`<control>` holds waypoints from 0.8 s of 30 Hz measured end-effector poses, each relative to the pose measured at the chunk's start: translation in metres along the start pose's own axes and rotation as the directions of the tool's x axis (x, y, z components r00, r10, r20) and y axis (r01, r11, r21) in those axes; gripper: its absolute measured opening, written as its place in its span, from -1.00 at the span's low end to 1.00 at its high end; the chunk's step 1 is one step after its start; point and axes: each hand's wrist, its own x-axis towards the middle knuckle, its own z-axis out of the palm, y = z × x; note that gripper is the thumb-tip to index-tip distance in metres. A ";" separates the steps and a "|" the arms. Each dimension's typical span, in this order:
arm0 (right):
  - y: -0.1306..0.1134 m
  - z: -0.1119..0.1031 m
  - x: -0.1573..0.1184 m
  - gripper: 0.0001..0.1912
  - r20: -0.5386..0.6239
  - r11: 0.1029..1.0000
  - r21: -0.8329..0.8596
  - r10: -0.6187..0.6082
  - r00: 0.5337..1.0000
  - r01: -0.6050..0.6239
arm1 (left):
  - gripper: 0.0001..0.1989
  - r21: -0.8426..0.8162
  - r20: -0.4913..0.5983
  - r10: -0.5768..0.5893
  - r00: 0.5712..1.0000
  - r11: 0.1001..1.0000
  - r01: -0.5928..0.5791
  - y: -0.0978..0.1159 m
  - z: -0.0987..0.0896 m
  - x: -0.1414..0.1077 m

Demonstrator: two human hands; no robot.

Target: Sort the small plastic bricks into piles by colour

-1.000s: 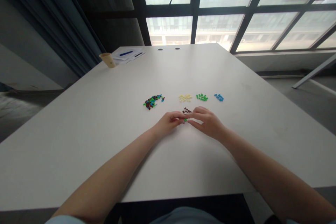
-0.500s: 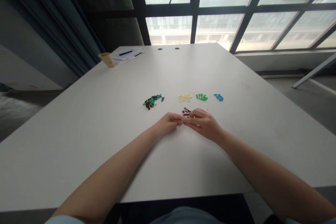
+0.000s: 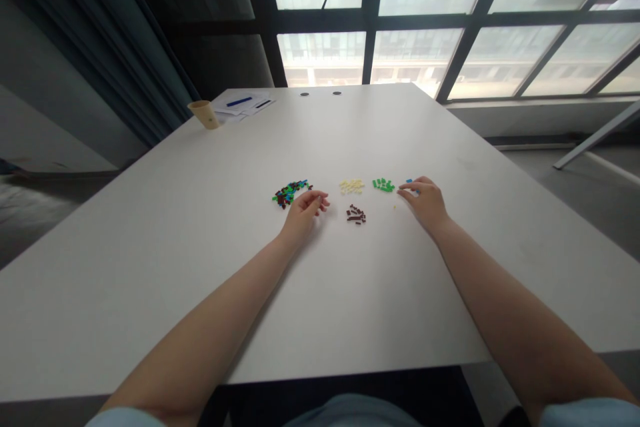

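Beside the mixed pile of small building bricks [image 3: 286, 194], my left hand [image 3: 302, 211] hovers with loosely curled fingers slightly apart; I see nothing in them. My right hand [image 3: 424, 201] is at the right, its thumb and forefinger pinched together next to the green bricks [image 3: 383, 185]. Whatever is in that pinch is too small to make out. The same hand hides most of the blue bricks [image 3: 409, 181]. Pale yellow bricks [image 3: 352, 186] lie in a group between the hands, with dark brown bricks [image 3: 356, 215] nearer to me.
A single tiny yellow piece [image 3: 395, 207] lies near my right hand. On the white table [image 3: 320, 140], a tan cup [image 3: 204, 114] stands at the far left beside papers [image 3: 235, 109] with a blue pen [image 3: 239, 101]. Windows border the far side.
My hands were together in front of the brown bricks and have parted. The left moved left to the mixed pile, the right moved right over the blue bricks. The brown bricks are now uncovered.
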 end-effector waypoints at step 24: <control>-0.065 -0.015 -0.025 -0.82 0.267 0.977 0.026 -0.211 0.940 0.212 | -0.79 0.949 0.052 0.335 0.941 0.276 -0.151 0.011 -0.085 0.023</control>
